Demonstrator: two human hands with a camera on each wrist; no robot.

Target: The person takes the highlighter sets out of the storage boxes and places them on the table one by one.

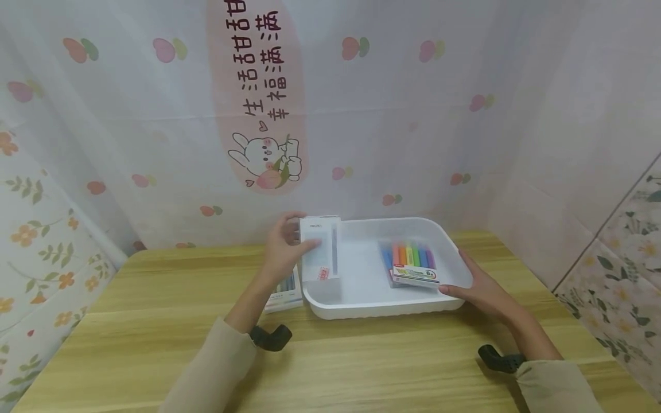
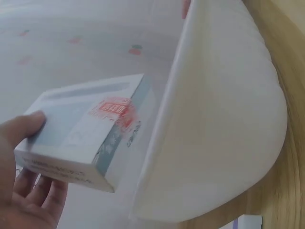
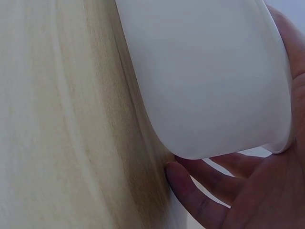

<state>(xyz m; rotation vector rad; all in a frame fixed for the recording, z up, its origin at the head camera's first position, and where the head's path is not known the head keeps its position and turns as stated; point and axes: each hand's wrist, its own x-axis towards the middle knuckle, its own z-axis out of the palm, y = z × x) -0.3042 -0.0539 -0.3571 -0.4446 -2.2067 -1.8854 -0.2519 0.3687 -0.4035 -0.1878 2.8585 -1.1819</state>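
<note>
My left hand (image 1: 283,244) grips a white box (image 1: 321,249) with a pale blue panel and a red seal. The thumb lies on the box's face and the fingers are behind it. This box is tilted over the left end of a white plastic tray (image 1: 387,310); in the left wrist view the box (image 2: 78,121) is beside the tray wall (image 2: 233,109). At the tray's right end, my right hand (image 1: 482,289) holds the rim, thumb on top and fingers around the outside, seen close in the right wrist view. Inside the tray lies a clear pack of coloured markers (image 1: 415,267).
Another flat box (image 1: 287,293) with coloured contents showing lies on the wood-grain table (image 1: 361,367), left of the tray and partly hidden by my left arm. A patterned curtain (image 1: 361,143) hangs right behind the table's back edge.
</note>
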